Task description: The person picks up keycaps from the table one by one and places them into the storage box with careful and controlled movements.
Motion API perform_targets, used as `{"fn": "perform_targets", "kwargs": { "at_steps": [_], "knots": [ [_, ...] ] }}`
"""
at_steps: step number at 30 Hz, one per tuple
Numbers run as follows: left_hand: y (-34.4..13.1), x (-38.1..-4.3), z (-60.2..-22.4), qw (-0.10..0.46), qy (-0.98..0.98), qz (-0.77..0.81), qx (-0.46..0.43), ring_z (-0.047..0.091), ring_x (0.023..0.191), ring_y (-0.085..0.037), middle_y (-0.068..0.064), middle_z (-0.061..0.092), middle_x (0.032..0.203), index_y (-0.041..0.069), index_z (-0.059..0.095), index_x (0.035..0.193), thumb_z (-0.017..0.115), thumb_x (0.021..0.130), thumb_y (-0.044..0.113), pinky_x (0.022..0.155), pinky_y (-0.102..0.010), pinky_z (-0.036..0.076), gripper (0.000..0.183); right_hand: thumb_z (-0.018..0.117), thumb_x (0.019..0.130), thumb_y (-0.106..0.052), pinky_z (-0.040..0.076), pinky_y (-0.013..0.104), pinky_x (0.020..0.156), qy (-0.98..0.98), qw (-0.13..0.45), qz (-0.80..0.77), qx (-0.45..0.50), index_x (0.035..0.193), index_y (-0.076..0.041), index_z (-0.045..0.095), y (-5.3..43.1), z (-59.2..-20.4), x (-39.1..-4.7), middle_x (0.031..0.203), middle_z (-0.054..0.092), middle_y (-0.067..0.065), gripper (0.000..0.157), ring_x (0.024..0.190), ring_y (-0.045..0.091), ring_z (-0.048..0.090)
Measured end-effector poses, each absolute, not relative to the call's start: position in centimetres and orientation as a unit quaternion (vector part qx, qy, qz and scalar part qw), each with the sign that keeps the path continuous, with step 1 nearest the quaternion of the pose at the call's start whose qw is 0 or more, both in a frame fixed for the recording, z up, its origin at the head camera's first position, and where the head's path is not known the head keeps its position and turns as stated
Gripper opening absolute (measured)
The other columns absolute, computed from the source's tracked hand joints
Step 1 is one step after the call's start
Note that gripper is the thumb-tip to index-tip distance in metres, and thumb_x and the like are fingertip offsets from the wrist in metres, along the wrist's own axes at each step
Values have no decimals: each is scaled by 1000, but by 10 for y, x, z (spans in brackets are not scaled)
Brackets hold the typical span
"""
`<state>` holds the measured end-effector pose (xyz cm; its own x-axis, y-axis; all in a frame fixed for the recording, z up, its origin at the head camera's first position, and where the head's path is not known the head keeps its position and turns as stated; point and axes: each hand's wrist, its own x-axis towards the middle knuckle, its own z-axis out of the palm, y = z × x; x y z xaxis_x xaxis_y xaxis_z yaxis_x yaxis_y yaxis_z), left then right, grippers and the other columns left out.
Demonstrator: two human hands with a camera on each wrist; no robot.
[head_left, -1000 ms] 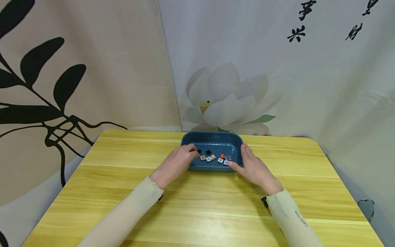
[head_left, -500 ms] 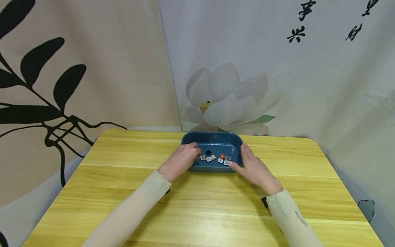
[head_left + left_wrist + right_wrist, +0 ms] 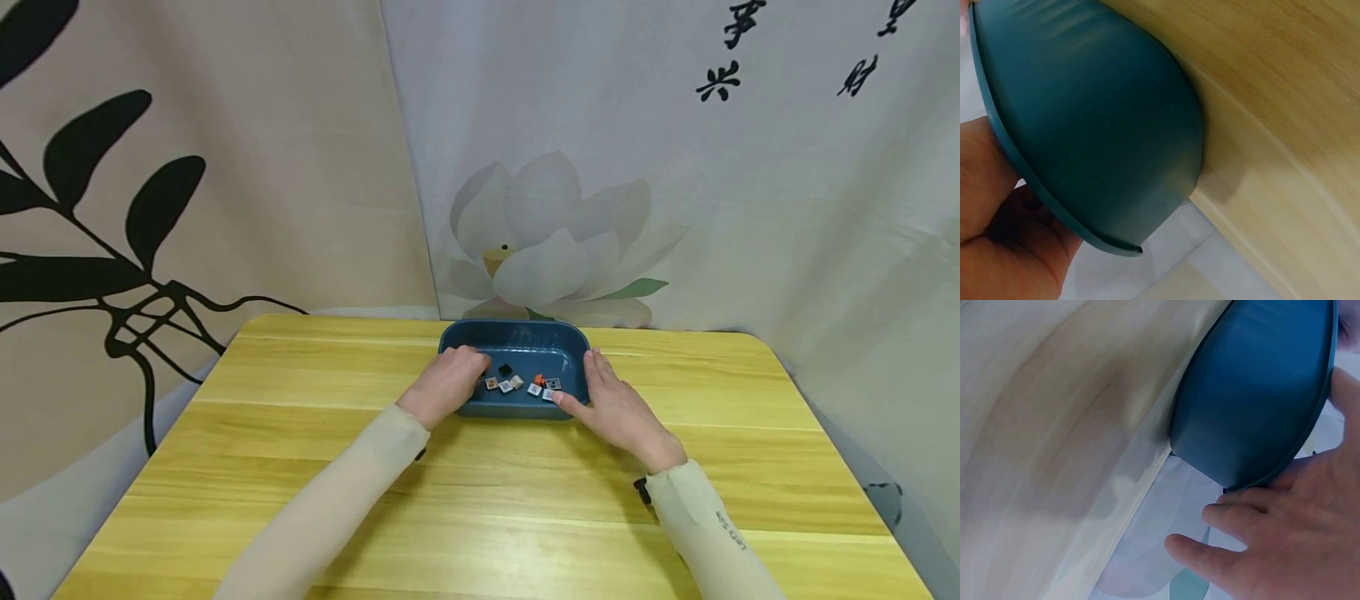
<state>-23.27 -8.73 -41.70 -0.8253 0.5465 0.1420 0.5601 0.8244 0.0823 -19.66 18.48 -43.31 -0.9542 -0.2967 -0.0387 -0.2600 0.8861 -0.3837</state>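
Note:
A dark blue rectangular tray (image 3: 517, 412) sits toward the back of the table, with several small square tiles in it. My left hand (image 3: 447, 382) reaches over the tray's left rim, fingers bent down inside; its fingertips are hidden, and I cannot tell what they hold. Just right of them lie a black tile (image 3: 506, 369) and a white tile with an orange mark (image 3: 491, 383). My right hand (image 3: 618, 408) rests along the right rim, fingers extended and thumb over the front corner. Close to that thumb are an orange piece (image 3: 539, 380) and white tiles (image 3: 534, 389).
The yellow wooden table (image 3: 495, 517) extends on both sides of the tray and in front of it. Behind stands a printed curtain (image 3: 337, 167) with a lotus and dark leaves. A small black device (image 3: 642, 490) shows at the right sleeve's cuff.
My left hand has shifted slightly right, deeper over the tray, covering a black tile that showed beside its fingertips earlier. The right hand and the tray stay in place.

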Motion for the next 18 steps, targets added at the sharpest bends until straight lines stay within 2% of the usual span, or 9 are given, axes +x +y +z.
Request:
{"fn": "perform_targets", "kwargs": {
  "at_steps": [6,18],
  "knots": [
    [-84,-236,-419,40,-959,-51,-275,54,64,-13,-2,66,81,7,75,93,64,92,4,61,-25,50,11,41,90,-71,22,54,111,969,49,-192,-144,152,6,8,185,-431,-196,158,7,23,104,144,38,12],
    [-79,-242,-421,19,-967,-37,-251,53,62,-14,-1,60,74,10,72,83,59,96,5,59,-29,49,18,38,89,-74,23,54,111,971,52,-188,-141,152,6,8,184,-431,-196,158,8,22,107,144,38,13]
  ]
}}
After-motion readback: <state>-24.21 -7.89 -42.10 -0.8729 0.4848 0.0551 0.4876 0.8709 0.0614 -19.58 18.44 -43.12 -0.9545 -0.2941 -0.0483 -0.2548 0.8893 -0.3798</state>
